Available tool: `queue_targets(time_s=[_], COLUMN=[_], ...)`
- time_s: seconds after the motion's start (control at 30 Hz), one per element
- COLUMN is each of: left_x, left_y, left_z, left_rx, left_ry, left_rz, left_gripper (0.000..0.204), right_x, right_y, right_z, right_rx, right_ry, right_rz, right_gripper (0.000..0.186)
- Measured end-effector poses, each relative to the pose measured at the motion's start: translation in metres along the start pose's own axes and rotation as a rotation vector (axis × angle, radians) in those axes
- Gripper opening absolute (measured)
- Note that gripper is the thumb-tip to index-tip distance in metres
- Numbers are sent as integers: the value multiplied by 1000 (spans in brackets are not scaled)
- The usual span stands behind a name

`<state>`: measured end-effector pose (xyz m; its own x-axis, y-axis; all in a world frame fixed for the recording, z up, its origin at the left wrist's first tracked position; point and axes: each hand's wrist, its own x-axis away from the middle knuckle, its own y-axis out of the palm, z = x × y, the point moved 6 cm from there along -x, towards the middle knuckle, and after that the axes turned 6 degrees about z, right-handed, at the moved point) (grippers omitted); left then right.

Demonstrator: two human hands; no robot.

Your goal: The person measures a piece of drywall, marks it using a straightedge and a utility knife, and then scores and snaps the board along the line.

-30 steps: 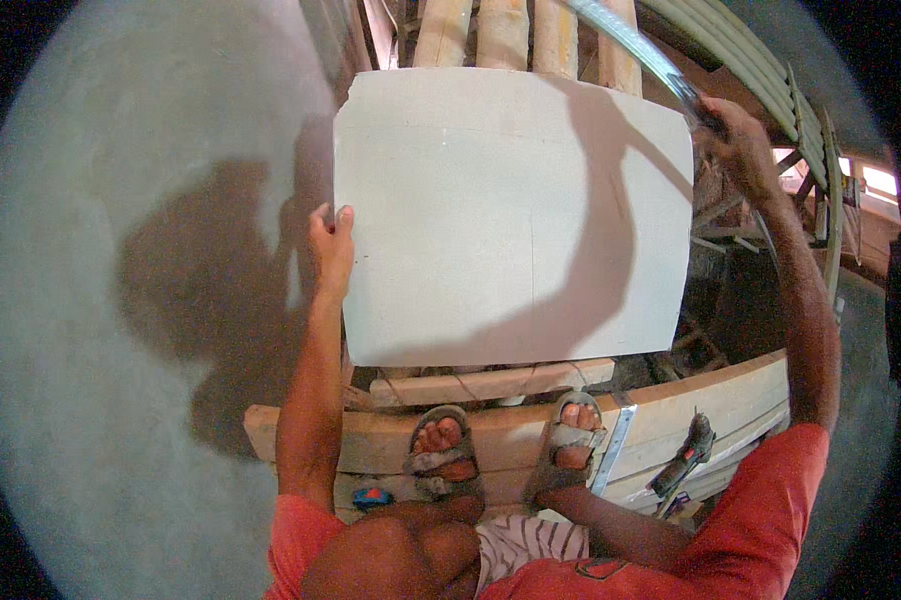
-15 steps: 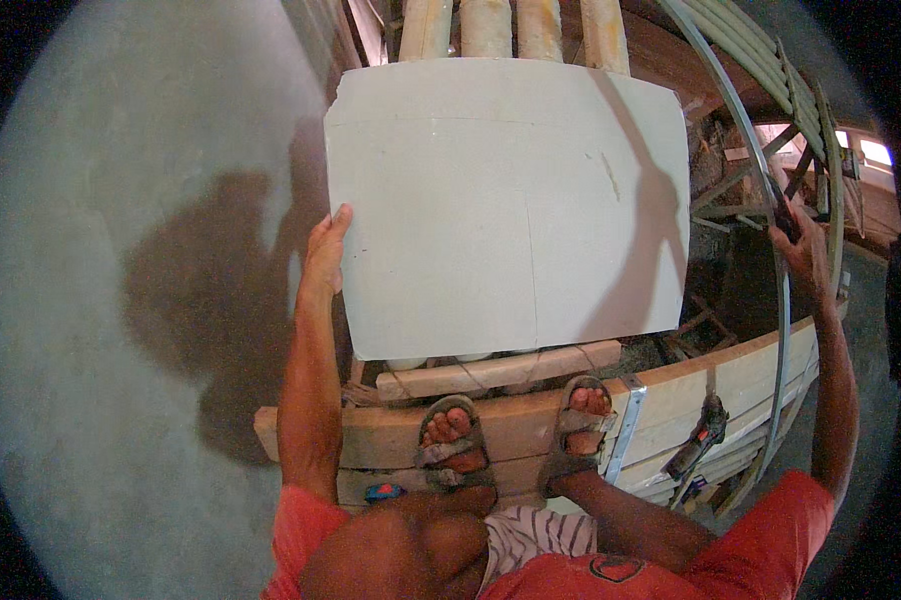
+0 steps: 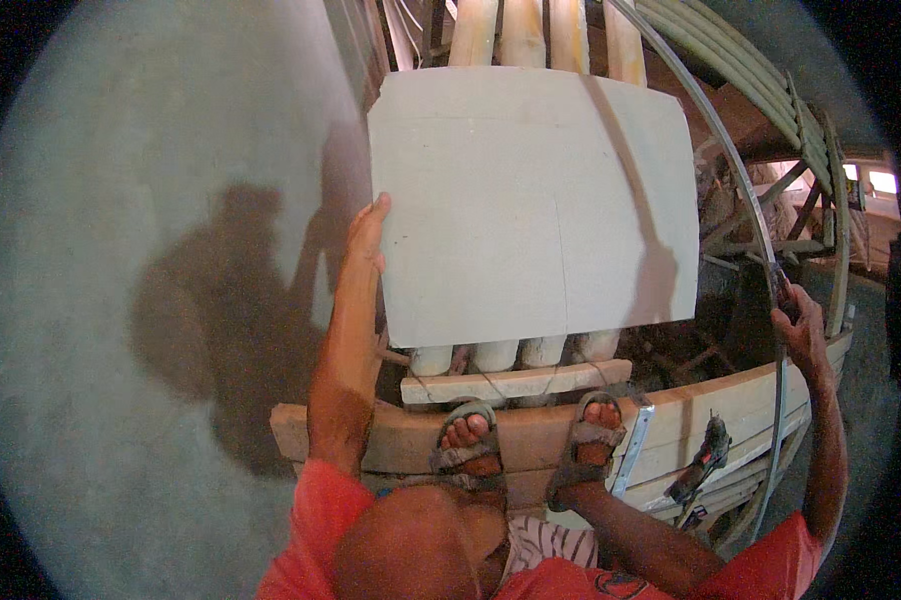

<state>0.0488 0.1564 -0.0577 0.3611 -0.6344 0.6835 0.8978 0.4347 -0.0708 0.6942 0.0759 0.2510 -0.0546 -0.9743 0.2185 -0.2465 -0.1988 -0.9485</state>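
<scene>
A white board (image 3: 531, 210) with faint straight lines lies across several pale round poles (image 3: 524, 30). My left hand (image 3: 369, 232) grips the board's left edge, fingers along the side. On the right, beyond the board's edge, my right hand (image 3: 799, 325) is closed on a long, narrow metal bar (image 3: 723, 140) at a dark section; whether that is a separate object I cannot tell. The bar runs from the top of the view down past the planks, and its shadow crosses the board. A dark hand tool (image 3: 699, 458) with a red detail rests on the planks at lower right.
My sandalled feet (image 3: 466, 445) stand on wooden planks (image 3: 341, 430), near a metal strip (image 3: 636, 440). A short batten (image 3: 511, 383) crosses the poles' near ends. A grey surface (image 3: 151, 150) fills the left. Long rails (image 3: 731, 65) and timber framing are at upper right.
My right hand has moved down and rightward, swinging the metal bar off the board's top corner to its right side. My left hand and the board appear slightly higher and further right in view.
</scene>
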Motion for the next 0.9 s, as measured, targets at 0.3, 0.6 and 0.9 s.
queue_targets(time_s=[0.3, 0.6, 0.9], left_x=[-12, 1, 117], left_y=[30, 13, 108], left_z=[25, 49, 88], left_rx=[80, -269, -35], left_ry=[33, 412, 390], left_rz=[-114, 206, -292], left_gripper=[53, 42, 40], right_x=[-2, -40, -104], right_y=[15, 67, 112], right_z=[-91, -173, -282], right_rx=[-136, -143, -62], right_ry=[24, -177, -259], right_rz=[-86, -101, 74], right_gripper=[30, 38, 33])
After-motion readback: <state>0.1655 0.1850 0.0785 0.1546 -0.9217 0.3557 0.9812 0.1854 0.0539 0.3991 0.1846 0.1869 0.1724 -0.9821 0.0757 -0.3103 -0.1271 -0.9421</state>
